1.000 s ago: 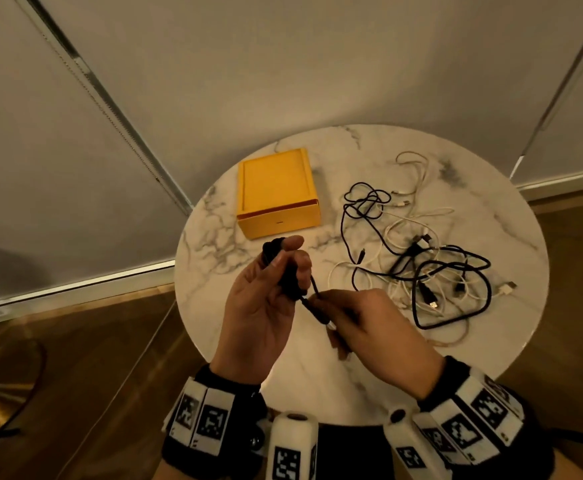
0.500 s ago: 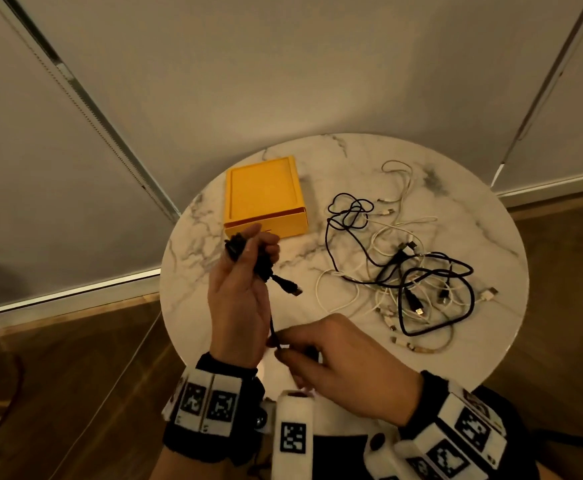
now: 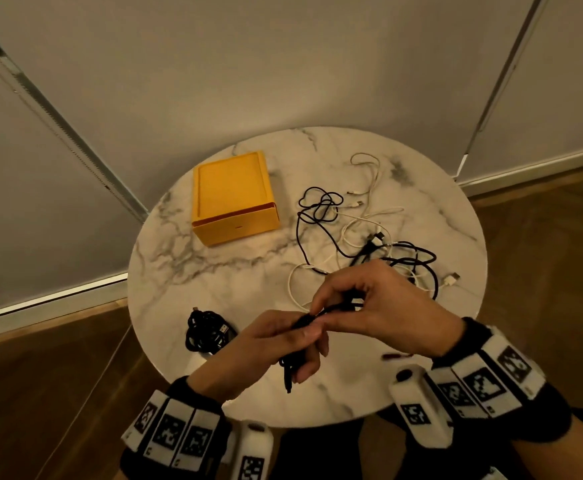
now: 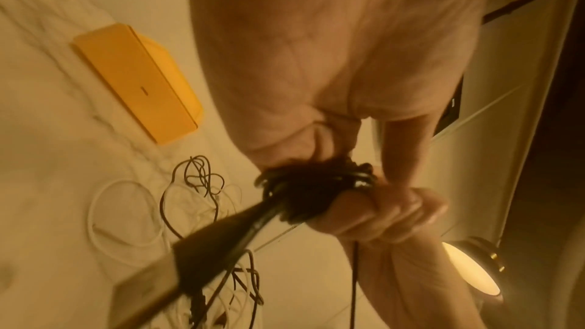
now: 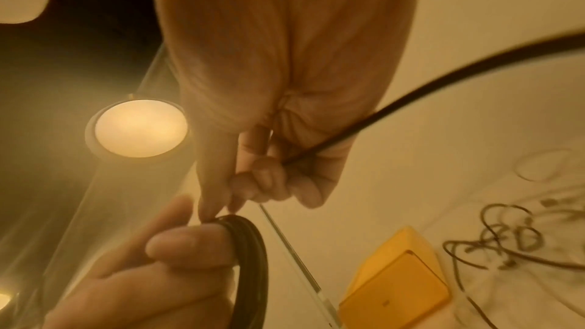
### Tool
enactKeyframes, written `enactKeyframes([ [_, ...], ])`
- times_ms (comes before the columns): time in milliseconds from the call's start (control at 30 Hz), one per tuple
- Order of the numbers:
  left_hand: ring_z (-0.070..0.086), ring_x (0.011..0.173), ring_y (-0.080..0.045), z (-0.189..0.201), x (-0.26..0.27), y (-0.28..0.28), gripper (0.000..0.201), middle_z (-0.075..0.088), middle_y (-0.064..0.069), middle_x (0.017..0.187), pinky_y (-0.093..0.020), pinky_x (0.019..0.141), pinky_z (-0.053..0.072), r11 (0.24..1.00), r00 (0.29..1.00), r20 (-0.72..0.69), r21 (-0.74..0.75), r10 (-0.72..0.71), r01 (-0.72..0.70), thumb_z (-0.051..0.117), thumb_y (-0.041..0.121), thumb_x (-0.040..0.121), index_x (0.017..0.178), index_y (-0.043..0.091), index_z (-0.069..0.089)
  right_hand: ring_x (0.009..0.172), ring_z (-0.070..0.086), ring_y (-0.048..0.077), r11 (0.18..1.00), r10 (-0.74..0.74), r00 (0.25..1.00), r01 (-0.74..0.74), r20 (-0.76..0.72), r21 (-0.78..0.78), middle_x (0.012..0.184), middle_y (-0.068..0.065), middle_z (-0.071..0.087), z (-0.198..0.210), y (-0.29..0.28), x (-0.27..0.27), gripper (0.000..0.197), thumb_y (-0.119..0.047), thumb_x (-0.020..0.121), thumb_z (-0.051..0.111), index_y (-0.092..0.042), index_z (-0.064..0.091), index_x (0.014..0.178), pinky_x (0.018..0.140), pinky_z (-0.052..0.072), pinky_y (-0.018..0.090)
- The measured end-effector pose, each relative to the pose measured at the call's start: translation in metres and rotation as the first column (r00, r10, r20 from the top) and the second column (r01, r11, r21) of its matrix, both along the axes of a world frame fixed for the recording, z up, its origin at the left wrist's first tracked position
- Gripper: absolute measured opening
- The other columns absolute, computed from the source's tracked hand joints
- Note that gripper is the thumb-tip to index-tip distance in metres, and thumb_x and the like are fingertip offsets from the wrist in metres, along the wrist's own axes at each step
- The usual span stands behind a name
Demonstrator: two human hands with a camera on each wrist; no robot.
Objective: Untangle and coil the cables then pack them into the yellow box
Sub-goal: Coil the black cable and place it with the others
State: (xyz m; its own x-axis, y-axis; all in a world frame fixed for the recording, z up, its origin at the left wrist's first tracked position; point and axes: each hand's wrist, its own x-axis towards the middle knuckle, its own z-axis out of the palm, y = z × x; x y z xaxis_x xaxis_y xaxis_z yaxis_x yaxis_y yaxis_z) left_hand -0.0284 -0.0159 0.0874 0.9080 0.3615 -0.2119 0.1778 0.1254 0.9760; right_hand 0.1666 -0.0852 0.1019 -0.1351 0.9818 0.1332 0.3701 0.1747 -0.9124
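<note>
The yellow box (image 3: pixel 234 199) sits closed at the back left of the round marble table (image 3: pixel 213 271). A tangle of black and white cables (image 3: pixel 369 237) lies to its right. One coiled black cable (image 3: pixel 207 332) rests near the table's front left edge. Over the table's front, my left hand (image 3: pixel 303 344) grips a few loops of another black cable (image 3: pixel 293 362), whose plug end hangs below the fingers. My right hand (image 3: pixel 324 306) pinches the same cable just beyond the loops. The right wrist view shows the loops (image 5: pixel 250 259) round my left fingers and the strand (image 5: pixel 411 94) running back to the tangle.
A white plug (image 3: pixel 451 279) lies near the table's right edge. Grey wall panels stand close behind the table, with wooden floor on both sides. A lit round lamp (image 5: pixel 139 129) glows off to one side.
The coil my left hand held up now lies on the table at the front left. Both hands have shifted right toward the tangle and hold another black cable.
</note>
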Motion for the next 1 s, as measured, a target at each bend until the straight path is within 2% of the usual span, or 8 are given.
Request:
enactKeyframes([
  [133,0.041,0.051,-0.011,-0.012,0.012,-0.006,0.022,0.051,0.004,0.053,-0.02,0.057,0.034,1.0,0.999,-0.025,-0.019,0.021,-0.022,0.048,0.023,0.096,0.086,0.009,0.061,0.066,0.066,0.016,0.993,-0.12,0.987,0.12,-0.106,-0.004,0.072,0.004,0.072,-0.021,-0.01,0.007,0.012,-0.019,0.076,0.08,-0.01,0.075,0.082,0.066,0.055,0.033],
  [300,0.046,0.052,-0.015,-0.021,0.029,-0.016,0.031,0.055,-0.004,0.056,-0.021,0.057,0.039,0.947,0.986,0.061,-0.294,0.156,-0.131,0.044,0.022,0.097,0.093,0.0,0.066,0.052,0.055,0.012,0.957,-0.288,0.908,0.278,-0.306,-0.078,0.061,0.005,0.066,-0.046,-0.016,0.014,0.009,-0.022,0.077,0.074,-0.014,0.077,0.079,0.052,0.045,0.025],
  [467,0.043,0.048,-0.012,-0.024,0.035,-0.002,0.034,0.046,-0.004,0.055,-0.019,0.046,0.041,0.647,0.835,0.063,-0.665,0.546,-0.373,0.045,0.021,0.09,0.083,-0.001,0.07,0.042,0.046,0.015,0.917,-0.393,0.875,0.35,-0.282,-0.191,0.053,0.004,0.057,-0.079,-0.025,-0.011,0.017,-0.02,0.093,0.059,-0.015,0.075,0.09,0.046,0.039,0.024],
  [567,0.048,0.055,-0.011,-0.025,0.041,-0.002,0.03,0.049,-0.004,0.064,-0.019,0.052,0.047,0.516,0.76,0.076,-0.777,0.646,-0.361,0.047,0.016,0.089,0.098,-0.005,0.066,0.047,0.046,0.005,0.913,-0.398,0.901,0.369,-0.175,-0.174,0.056,0.007,0.059,-0.092,-0.026,-0.034,0.018,-0.02,0.095,0.057,-0.016,0.071,0.085,0.048,0.034,0.026],
  [667,0.056,0.065,-0.01,-0.034,0.046,-0.002,0.036,0.057,-0.005,0.075,-0.018,0.062,0.051,0.499,0.699,0.075,-0.754,0.712,-0.427,0.048,0.01,0.086,0.114,-0.008,0.058,0.056,0.053,-0.005,0.916,-0.385,0.921,0.373,-0.064,-0.145,0.063,-0.025,0.06,-0.103,-0.025,-0.053,0.022,-0.012,0.092,0.056,-0.026,0.067,0.105,0.056,0.034,0.009],
  [767,0.062,0.072,-0.013,-0.041,0.042,0.006,0.032,0.064,-0.01,0.086,-0.019,0.068,0.054,0.484,0.61,0.096,-0.709,0.787,-0.512,0.051,0.009,0.084,0.11,-0.007,0.061,0.057,0.048,-0.001,0.936,-0.285,0.954,0.299,0.095,-0.187,0.057,-0.018,0.054,-0.108,-0.033,-0.066,0.025,-0.028,0.094,0.054,-0.027,0.063,0.118,0.062,0.037,0.017],
  [867,0.062,0.076,-0.014,-0.044,0.04,0.008,0.03,0.068,-0.01,0.088,-0.019,0.072,0.055,0.478,0.552,0.111,-0.656,0.826,-0.584,0.052,0.009,0.084,0.108,-0.006,0.061,0.056,0.056,0.002,0.939,-0.191,0.981,0.19,0.025,-0.288,0.059,-0.006,0.063,-0.097,-0.037,-0.075,0.027,-0.026,0.096,0.053,-0.027,0.062,0.121,0.066,0.047,0.023],
  [1000,0.058,0.08,-0.016,-0.055,0.038,-0.001,0.03,0.066,-0.01,0.086,-0.022,0.076,0.051,0.61,0.608,0.155,-0.413,0.779,-0.676,0.047,0.006,0.092,0.117,-0.006,0.058,0.065,0.064,0.015,0.946,-0.169,0.984,0.178,0.057,-0.27,0.06,-0.005,0.064,-0.078,-0.034,-0.066,0.025,-0.023,0.091,0.06,-0.023,0.067,0.115,0.072,0.049,0.024],
])
